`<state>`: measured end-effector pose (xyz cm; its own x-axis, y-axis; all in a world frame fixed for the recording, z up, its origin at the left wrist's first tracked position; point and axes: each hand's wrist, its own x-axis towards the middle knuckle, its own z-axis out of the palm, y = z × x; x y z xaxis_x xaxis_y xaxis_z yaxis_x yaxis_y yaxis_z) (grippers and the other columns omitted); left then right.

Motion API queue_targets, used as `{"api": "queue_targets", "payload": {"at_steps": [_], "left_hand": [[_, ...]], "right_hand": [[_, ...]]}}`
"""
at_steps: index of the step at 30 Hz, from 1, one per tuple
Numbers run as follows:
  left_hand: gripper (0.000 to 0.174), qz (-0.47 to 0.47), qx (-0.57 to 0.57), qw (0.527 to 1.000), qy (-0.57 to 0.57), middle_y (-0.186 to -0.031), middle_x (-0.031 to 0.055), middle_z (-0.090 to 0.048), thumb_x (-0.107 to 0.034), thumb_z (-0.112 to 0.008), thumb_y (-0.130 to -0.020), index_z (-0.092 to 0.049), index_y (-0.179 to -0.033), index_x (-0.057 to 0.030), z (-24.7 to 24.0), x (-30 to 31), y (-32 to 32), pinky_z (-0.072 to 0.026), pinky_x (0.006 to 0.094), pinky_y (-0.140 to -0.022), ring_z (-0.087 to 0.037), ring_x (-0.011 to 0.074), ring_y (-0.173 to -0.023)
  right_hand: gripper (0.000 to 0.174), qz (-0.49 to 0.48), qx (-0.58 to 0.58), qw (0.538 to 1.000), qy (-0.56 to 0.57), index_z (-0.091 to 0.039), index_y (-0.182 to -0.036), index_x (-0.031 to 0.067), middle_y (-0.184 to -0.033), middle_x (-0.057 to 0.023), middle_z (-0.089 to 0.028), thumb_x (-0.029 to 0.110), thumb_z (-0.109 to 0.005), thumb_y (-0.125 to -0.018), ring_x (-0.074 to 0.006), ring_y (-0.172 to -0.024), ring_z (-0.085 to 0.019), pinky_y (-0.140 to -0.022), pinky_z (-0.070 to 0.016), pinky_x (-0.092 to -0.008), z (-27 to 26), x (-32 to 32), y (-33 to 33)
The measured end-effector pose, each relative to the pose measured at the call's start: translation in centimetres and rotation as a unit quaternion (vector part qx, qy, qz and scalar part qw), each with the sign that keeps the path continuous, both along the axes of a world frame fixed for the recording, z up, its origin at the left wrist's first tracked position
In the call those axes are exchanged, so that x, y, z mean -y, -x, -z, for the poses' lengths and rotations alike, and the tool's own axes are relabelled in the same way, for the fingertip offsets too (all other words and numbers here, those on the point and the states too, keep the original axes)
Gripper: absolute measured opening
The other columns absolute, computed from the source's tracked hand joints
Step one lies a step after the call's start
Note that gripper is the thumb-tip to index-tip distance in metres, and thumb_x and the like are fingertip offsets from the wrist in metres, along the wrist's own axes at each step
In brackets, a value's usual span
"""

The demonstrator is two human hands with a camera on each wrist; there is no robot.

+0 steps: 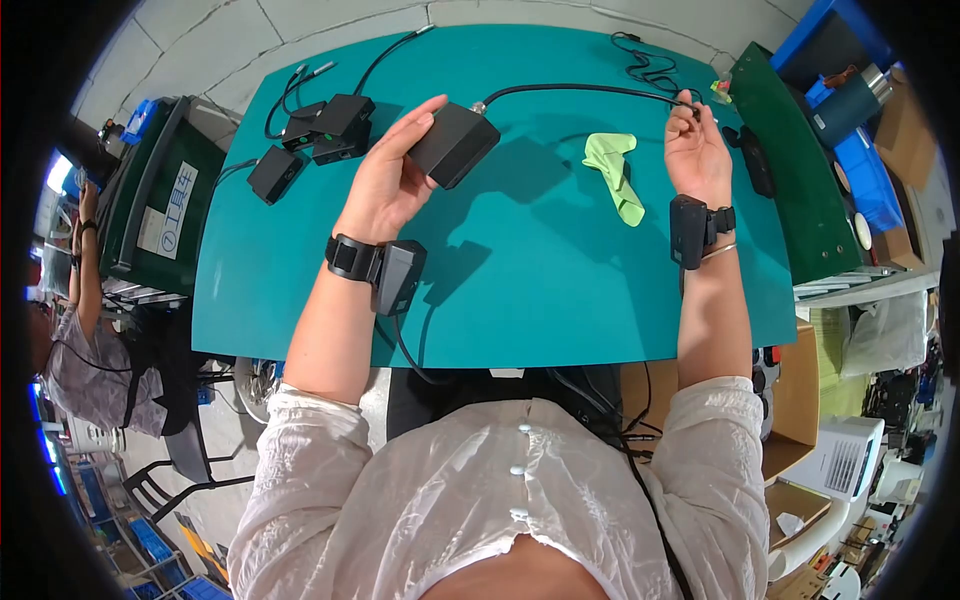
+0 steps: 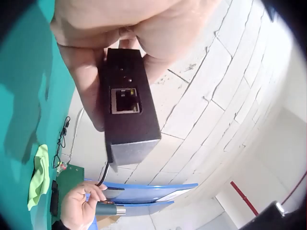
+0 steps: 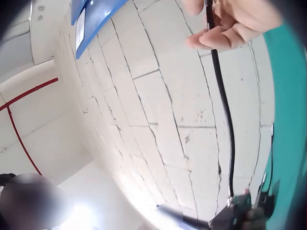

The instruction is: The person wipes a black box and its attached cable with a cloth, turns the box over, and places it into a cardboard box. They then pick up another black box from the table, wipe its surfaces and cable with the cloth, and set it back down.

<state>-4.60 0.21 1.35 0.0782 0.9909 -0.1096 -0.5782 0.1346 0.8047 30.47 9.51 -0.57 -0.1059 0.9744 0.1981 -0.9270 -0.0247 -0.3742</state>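
Note:
My left hand [image 1: 385, 190] grips a small black box [image 1: 457, 147] by its side, raised over the left half of the green table. A network-type socket [image 2: 125, 100] shows on one end of the box in the left wrist view. From a metal connector [image 1: 480, 107] on the box's far edge, a black cable [image 1: 580, 89] runs across to my right hand [image 1: 698, 158]. That hand pinches the cable near its other end, with the tip partly hidden by the fingers. In the right wrist view the cable [image 3: 224, 110] hangs in a gentle curve from the fingertips.
Several similar black boxes [image 1: 342, 122] with short cables lie at the table's back left. A lime-green cloth [image 1: 622, 185] lies between the hands. A coiled black wire [image 1: 650, 72] is at the back. Green cabinets [image 1: 800, 170] flank the table; another person [image 1: 85, 330] is at far left.

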Motion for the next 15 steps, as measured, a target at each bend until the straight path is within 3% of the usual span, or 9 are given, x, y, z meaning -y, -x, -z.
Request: {"api": "queue_targets", "payload": {"at_steps": [4, 6, 11, 13, 15], "left_hand": [[0.036, 0.048, 0.124, 0.99, 0.043, -0.126, 0.0181, -0.05, -0.016, -0.044, -0.098, -0.048, -0.129, 0.001, 1.8, -0.6, 0.5, -0.0556, 0.033, -0.089, -0.06, 0.0246, -0.106], [0.037, 0.053, 0.155, 0.985, 0.046, -0.128, 0.0193, -0.048, -0.015, -0.043, -0.098, -0.045, -0.132, 0.001, 2.1, -1.0, 0.6, -0.0544, 0.0363, -0.091, -0.058, 0.026, -0.109], [0.043, 0.073, 0.178, 0.981, -0.009, -0.133, 0.0185, -0.044, -0.01, -0.044, -0.097, -0.036, -0.138, -0.0017, 0.5, -0.3, -0.4, -0.0501, 0.0418, -0.096, -0.052, 0.0259, -0.118], [0.047, 0.046, -0.039, 0.993, -0.103, -0.132, 0.0162, -0.045, -0.005, -0.048, -0.094, -0.037, -0.139, -0.0046, -0.2, 0.4, -1.1, -0.0468, 0.0392, -0.097, -0.049, 0.0233, -0.12], [0.053, 0.05, -0.05, 0.991, -0.113, -0.13, 0.0134, -0.048, 0.0, -0.054, -0.088, -0.04, -0.139, -0.0078, -1.2, 0.8, -1.5, -0.047, 0.0365, -0.093, -0.053, 0.0203, -0.113]], "right_hand": [[0.015, 0.099, 0.093, 0.99, 0.039, -0.05, -0.096, -0.0003, -0.105, -0.0174, -0.059, 0.015, -0.046, -0.098, -0.0234, -0.087, -0.058, -0.075, -0.0513, -0.0319, 0.7, -0.3, 0.9], [0.013, 0.153, 0.199, 0.968, 0.007, -0.048, -0.098, 0.0011, -0.107, -0.0182, -0.059, 0.014, -0.048, -0.098, -0.0245, -0.089, -0.06, -0.077, -0.0523, -0.0319, 0.5, 0.2, 1.5], [0.012, 0.176, 0.273, 0.945, -0.028, -0.046, -0.1, 0.0024, -0.108, -0.0192, -0.059, 0.014, -0.047, -0.098, -0.0253, -0.089, -0.062, -0.078, -0.0534, -0.0332, 0.1, 0.9, 2.9], [0.011, 0.183, 0.294, 0.937, -0.045, -0.046, -0.1, 0.0025, -0.108, -0.0197, -0.059, 0.014, -0.047, -0.098, -0.0257, -0.088, -0.062, -0.078, -0.0537, -0.0336, 0.0, 0.8, 3.1], [0.012, 0.173, 0.279, 0.944, -0.019, -0.047, -0.102, 0.0019, -0.109, -0.0204, -0.058, 0.013, -0.047, -0.098, -0.0257, -0.087, -0.063, -0.079, -0.0541, -0.0341, 0.4, 0.8, 2.8]]}}
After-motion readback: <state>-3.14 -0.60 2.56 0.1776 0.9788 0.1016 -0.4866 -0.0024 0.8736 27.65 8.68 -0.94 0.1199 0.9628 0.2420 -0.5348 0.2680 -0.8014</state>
